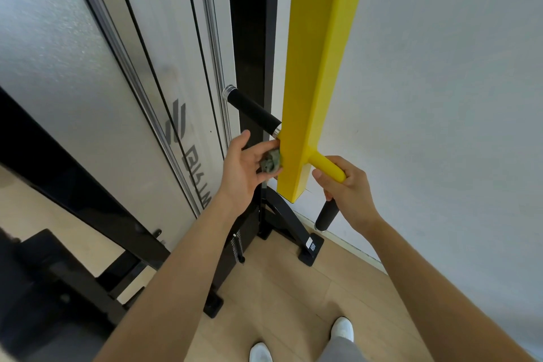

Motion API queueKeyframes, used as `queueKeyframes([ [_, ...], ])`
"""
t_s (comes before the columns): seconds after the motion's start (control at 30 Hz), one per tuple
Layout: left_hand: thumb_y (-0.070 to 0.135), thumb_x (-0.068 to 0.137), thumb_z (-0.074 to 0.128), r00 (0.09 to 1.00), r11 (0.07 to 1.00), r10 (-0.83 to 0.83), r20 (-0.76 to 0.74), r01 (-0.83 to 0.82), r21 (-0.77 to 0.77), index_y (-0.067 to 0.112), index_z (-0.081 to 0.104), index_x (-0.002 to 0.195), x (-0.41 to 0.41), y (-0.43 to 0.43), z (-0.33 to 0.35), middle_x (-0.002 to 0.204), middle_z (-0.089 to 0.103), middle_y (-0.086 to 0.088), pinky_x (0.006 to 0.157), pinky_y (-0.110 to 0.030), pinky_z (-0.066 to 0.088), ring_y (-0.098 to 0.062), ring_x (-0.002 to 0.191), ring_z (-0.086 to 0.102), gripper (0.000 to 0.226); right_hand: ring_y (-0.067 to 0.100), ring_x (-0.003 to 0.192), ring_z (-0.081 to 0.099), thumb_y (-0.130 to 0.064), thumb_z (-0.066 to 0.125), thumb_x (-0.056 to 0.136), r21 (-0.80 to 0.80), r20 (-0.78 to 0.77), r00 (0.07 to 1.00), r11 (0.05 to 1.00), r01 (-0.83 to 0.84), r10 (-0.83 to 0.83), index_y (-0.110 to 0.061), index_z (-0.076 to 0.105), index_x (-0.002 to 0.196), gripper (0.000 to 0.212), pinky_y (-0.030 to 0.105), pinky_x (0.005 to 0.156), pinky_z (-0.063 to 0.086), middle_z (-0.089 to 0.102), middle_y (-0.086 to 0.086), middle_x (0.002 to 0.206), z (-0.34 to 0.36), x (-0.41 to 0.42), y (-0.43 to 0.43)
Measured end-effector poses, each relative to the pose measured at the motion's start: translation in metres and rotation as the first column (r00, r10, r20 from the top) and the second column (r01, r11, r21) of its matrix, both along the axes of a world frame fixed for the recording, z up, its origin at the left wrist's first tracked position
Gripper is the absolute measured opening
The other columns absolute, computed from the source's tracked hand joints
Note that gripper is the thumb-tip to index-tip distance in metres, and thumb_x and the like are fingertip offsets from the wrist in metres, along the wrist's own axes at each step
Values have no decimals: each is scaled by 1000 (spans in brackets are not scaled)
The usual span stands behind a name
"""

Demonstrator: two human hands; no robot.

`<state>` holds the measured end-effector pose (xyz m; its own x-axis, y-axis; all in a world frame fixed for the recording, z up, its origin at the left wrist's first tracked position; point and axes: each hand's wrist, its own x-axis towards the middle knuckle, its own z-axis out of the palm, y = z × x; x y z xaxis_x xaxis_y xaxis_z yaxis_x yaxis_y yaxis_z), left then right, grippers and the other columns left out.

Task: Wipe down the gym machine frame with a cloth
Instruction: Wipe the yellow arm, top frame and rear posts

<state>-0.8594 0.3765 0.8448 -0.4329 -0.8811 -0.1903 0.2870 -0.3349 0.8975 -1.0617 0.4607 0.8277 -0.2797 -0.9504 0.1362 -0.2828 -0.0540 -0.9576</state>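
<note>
Wiping the yellow square metal post [308, 114], we clutch a crumpled grey-green cloth [271, 162] in our left hand [242, 169]; right hand [349, 188] grips its yellow side bar [326, 167] (bracing, likely). Next: bottom end.

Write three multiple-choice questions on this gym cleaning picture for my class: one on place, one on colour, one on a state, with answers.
1. Where on the yellow post does the cloth touch?
A. left side, near the lower end
B. right side, high up
C. underneath its end
2. What colour are the two shoes?
A. black
B. white
C. red
3. What is the right hand doing?
A. hanging open
B. holding the cloth
C. gripping the yellow handle
Answers: 1 A, the left hand holds the cloth there; 2 B, both show white; 3 C, it curls round the handle.
</note>
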Motion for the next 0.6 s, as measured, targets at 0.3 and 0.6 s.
queueKeyframes([
  [0.3, 43, 106, 35, 988, 989, 114, 101, -122, 80, 13, 67, 131, -1, 31, -35, 139, 59, -12, 107, -48, 50, -26, 128, 57, 51, 13, 57, 57, -34, 70, 93, 19, 31, 999, 1000, -19, 18, -26, 68, 109, 17, 22, 57, 50, 62, -7, 75, 0, 3, 3],
  [0.6, 21, 90, 58, 977, 948, 206, 56, -214, 237, -1, 72, 117, -1, 88, -32, 128, 66, -23, 85, -39, 61, -30, 109, 70, 37, 7, 73, 61, -35, 58, 100, 65, 38, 988, 986, -153, 151, -23, 62, 116, 20, 20, 66, 48, 62, -19, 83, 13, 5, 14],
])
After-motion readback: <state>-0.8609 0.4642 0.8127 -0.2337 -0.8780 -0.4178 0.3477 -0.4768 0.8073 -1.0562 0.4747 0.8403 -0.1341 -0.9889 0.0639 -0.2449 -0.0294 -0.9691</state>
